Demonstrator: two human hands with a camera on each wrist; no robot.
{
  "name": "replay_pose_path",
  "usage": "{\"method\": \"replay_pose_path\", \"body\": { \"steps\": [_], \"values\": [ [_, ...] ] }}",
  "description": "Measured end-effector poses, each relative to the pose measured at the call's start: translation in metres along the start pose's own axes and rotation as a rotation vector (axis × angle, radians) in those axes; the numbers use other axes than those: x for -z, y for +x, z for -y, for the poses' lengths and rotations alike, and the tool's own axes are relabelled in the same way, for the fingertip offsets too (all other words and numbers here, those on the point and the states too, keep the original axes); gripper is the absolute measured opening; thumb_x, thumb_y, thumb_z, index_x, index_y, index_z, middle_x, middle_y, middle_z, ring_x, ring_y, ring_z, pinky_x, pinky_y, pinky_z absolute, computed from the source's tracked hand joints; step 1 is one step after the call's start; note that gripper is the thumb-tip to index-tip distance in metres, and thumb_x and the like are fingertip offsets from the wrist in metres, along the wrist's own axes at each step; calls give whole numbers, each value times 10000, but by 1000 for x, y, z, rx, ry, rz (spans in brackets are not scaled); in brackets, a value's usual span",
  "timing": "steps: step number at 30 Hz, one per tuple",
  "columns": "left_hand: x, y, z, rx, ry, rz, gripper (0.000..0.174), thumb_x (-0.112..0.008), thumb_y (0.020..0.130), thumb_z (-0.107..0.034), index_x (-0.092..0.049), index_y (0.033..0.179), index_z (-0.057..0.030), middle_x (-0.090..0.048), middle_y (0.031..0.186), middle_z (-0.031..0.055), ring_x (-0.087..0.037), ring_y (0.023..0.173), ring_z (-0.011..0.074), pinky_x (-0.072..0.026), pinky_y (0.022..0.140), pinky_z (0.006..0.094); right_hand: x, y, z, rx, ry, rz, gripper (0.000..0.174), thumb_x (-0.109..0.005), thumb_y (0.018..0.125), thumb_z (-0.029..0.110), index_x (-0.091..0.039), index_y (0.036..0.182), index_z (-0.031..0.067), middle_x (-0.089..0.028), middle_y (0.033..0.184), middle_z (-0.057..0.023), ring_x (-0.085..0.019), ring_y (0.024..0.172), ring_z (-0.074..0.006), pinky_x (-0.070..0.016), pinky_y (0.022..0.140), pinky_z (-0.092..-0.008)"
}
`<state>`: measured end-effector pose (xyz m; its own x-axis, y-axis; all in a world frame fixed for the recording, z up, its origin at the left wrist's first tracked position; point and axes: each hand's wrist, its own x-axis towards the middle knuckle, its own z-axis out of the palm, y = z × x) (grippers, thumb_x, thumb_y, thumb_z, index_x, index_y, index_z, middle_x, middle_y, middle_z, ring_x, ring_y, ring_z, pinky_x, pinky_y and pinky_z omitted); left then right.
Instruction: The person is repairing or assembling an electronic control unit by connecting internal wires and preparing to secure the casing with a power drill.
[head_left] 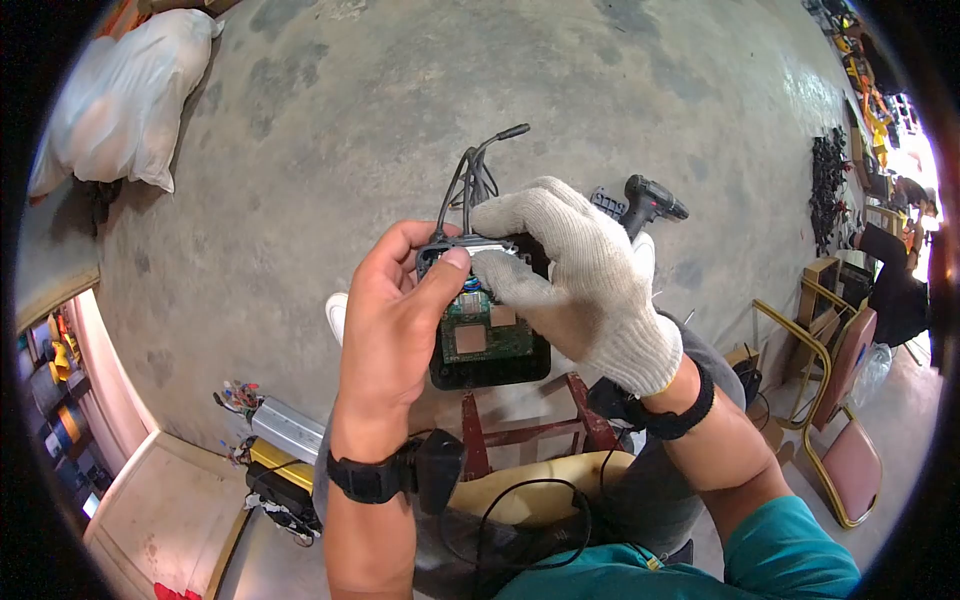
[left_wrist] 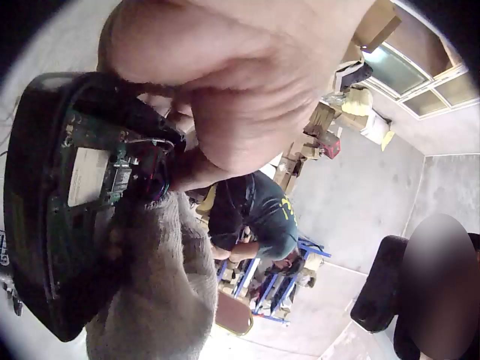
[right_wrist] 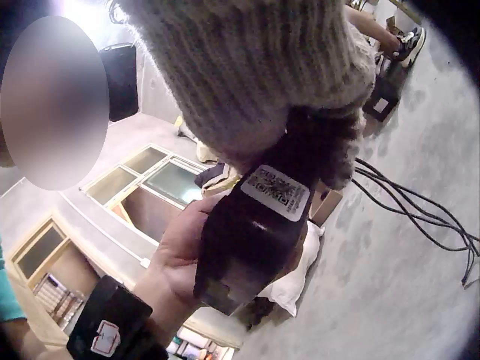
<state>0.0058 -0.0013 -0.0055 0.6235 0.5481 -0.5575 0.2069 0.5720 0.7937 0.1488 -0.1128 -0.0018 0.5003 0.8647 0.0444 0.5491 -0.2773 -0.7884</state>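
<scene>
A black device housing (head_left: 490,381) with an exposed green circuit board (head_left: 500,343) is held up over the person's lap in the head view. My bare left hand (head_left: 385,320) grips its left upper side, thumb on top near the thin coloured wires (head_left: 471,284). In a knit glove, my right hand (head_left: 590,280) holds the upper right, thumb over the board's top end and fingers curled over the edge. Black cables (head_left: 467,190) rise from that end. The right wrist view shows the housing's dark outer side (right_wrist: 247,232) with a QR label (right_wrist: 275,192).
A cordless drill (head_left: 650,203) and a bit case (head_left: 607,203) are on the concrete floor past the right hand. Dark red stool legs (head_left: 474,435) show below the device. Chairs (head_left: 850,470) stand right, a white sack (head_left: 140,100) far left. Another person (left_wrist: 259,214) bends over behind.
</scene>
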Motion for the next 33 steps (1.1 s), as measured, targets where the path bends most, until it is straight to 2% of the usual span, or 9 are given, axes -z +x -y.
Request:
{"method": "replay_pose_path", "body": {
  "steps": [1,3,13,15,16,25,28,30,33],
  "values": [
    [0,-1,0,-14,9,-20,218,-672,1029,-53,-656,1227,36,-709,1061,35,-639,910,58,-520,824,232,-1,1,-2,0,0,-1,241,-787,848,112,-761,1088,107,-718,989,-81,-726,853,-267,-571,718,-353],
    [1,-1,1,-27,17,-37,216,-680,1024,-50,-657,1221,37,-708,1059,35,-640,913,62,-520,827,233,-3,2,-6,7,136,19,271,-770,832,76,-705,1095,90,-657,1002,-170,-677,945,-419,-566,804,-467],
    [4,0,0,-10,70,-43,226,-724,994,-54,-662,1189,43,-708,1020,34,-640,890,66,-520,791,233,-2,2,-2,55,132,27,281,-726,844,42,-690,1119,90,-655,1022,-170,-674,949,-427,-566,806,-479],
    [4,1,1,-15,129,-48,224,-727,993,-58,-663,1183,43,-707,1008,32,-637,880,64,-518,780,231,0,1,-3,44,82,51,311,-752,855,49,-725,1164,74,-692,1029,-132,-714,926,-320,-581,799,-392],
    [3,0,2,-23,122,-55,221,-728,992,-59,-664,1178,43,-706,997,29,-635,872,62,-516,770,229,-1,1,-3,44,81,49,311,-752,855,49,-725,1164,74,-692,1029,-132,-714,926,-320,-581,799,-392],
    [-2,-2,-1,-36,93,-72,212,-725,993,-57,-656,1163,48,-704,989,29,-627,856,52,-510,753,222,-3,1,-3,64,100,-1,287,-747,851,34,-733,1137,58,-697,1010,-134,-715,911,-321,-583,790,-395],
    [-6,-3,2,-49,78,-90,215,-720,999,-56,-651,1174,49,-708,998,32,-630,856,54,-516,757,227,-5,2,-5,32,136,-21,246,-731,838,48,-698,1081,72,-661,982,-174,-679,937,-422,-568,806,-468],
    [-5,0,4,-58,60,-103,218,-716,1003,-54,-648,1183,49,-709,1003,34,-632,855,56,-521,760,230,-2,4,-5,26,81,17,284,-737,860,35,-739,1143,42,-720,1041,-149,-726,937,-307,-581,828,-385],
    [-2,2,5,-21,3,-93,236,-706,1016,-64,-645,1212,51,-715,1019,42,-642,869,66,-530,775,235,-6,4,-8,-54,184,5,308,-727,886,61,-729,1193,35,-740,1085,-141,-741,976,-249,-582,855,-358]
  ]
}}
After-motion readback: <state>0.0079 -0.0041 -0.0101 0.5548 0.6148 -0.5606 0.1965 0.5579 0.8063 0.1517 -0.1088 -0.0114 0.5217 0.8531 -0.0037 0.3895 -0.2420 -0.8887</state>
